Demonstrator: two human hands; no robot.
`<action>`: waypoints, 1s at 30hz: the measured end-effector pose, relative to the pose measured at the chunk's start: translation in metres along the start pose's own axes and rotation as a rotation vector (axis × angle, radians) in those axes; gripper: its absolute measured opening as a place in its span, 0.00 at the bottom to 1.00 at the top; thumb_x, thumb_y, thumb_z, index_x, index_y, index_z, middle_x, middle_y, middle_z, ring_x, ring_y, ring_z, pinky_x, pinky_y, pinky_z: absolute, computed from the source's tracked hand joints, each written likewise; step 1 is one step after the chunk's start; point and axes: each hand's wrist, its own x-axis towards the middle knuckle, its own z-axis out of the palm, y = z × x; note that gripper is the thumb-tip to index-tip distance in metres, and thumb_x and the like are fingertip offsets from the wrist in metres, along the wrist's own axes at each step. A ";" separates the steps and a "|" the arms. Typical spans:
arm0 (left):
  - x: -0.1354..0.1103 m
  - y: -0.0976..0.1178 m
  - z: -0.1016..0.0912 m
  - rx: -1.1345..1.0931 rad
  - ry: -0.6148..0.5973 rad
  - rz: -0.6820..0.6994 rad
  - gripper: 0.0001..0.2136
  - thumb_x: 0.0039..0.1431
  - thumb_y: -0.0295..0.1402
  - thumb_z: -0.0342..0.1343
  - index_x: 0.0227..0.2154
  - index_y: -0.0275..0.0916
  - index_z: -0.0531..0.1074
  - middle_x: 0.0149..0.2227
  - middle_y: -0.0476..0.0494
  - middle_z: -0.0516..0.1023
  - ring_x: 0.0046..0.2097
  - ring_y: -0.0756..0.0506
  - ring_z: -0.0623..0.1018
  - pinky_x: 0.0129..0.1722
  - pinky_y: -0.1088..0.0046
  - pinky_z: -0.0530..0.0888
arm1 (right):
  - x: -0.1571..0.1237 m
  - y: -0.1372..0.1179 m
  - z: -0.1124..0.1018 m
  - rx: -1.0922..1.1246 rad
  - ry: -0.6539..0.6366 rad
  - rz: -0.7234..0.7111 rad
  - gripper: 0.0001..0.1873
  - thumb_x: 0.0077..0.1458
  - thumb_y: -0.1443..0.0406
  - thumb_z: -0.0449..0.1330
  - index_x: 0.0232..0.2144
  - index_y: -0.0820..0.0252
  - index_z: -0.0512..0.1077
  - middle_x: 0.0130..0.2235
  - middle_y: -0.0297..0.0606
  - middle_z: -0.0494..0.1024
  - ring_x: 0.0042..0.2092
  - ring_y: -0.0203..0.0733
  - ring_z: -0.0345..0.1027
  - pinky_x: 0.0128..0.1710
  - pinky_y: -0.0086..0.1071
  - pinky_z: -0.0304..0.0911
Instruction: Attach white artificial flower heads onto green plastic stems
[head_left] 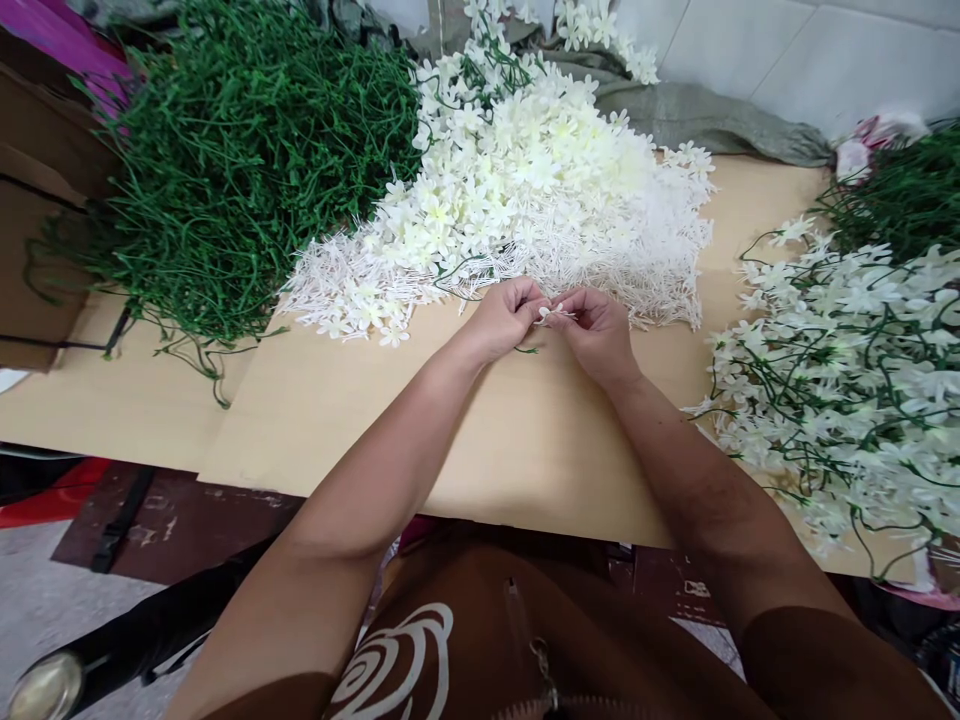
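Clamped at right-hand fingers: one small white flower, right at the thumb tip, just off the desk. Petals toward left hand; closed there too, thumb against index, almost meeting right hand. Can't tell exactly what's gripped on that left side. Just under left palm: short green stem tip, poking out; can't tell if joined to the flower.

Directly beyond both hands: big heap of loose white flowers, thickest toward the back, with a mat of thin white stalks along its near and right sides. Left of that, beside it: tall tangle of green stems, trailing a few strands onto bare board. Right, well apart from hands: pile of white flowers on green stems, running to the desk's right end. Behind it, another dark green bunch plus a pink-and-white bundle.

Further out: grey-green cloth rolled along the back, against white wall tiles. Far left: cardboard box, with purple sheeting above.

Nearest the camera, below desk edge: brown garment with white swirl print.
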 end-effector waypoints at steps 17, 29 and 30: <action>-0.002 -0.002 -0.016 0.059 0.045 0.166 0.07 0.55 0.36 0.58 0.28 0.37 0.71 0.28 0.48 0.73 0.31 0.51 0.70 0.31 0.76 0.65 | 0.006 -0.010 -0.010 0.225 0.034 0.245 0.29 0.24 0.49 0.76 0.24 0.58 0.69 0.23 0.25 0.71 0.26 0.30 0.68 0.34 0.32 0.73; -0.015 0.017 -0.025 0.070 -0.114 0.272 0.17 0.60 0.43 0.55 0.25 0.36 0.78 0.26 0.44 0.79 0.33 0.49 0.77 0.39 0.73 0.71 | -0.010 -0.051 -0.039 0.230 -0.181 0.486 0.24 0.31 0.55 0.76 0.22 0.59 0.68 0.22 0.29 0.73 0.27 0.31 0.68 0.27 0.27 0.67; -0.016 0.019 -0.026 0.034 -0.105 0.246 0.18 0.60 0.45 0.55 0.26 0.35 0.78 0.25 0.44 0.79 0.32 0.49 0.77 0.39 0.74 0.71 | -0.011 -0.054 -0.044 0.188 -0.214 0.481 0.24 0.32 0.53 0.75 0.23 0.60 0.69 0.24 0.31 0.74 0.28 0.32 0.69 0.28 0.28 0.68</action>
